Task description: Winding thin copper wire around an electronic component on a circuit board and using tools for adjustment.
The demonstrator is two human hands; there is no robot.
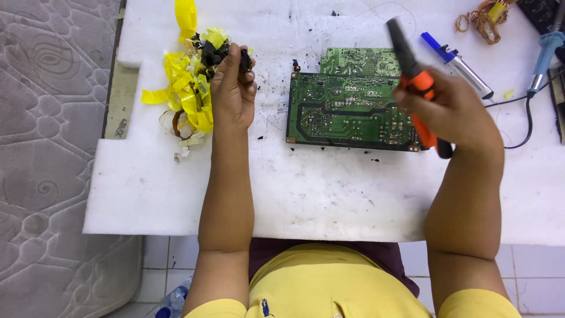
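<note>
Right hand [450,112] gripping orange-handled pliers [415,76] — long axis tilted, tip pointing up-left, left hand [233,88] closed on black part [244,60].

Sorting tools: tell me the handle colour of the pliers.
Orange and black; the pliers in the right hand, head view.

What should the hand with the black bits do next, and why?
Probably let go of the black part onto the scrap pile. The left hand is already at that heap of yellow tape and dark bits, apart from the green circuit board. The right hand holds the orange-handled pliers raised over the board, so it seems ready once the left hand is free.
</note>
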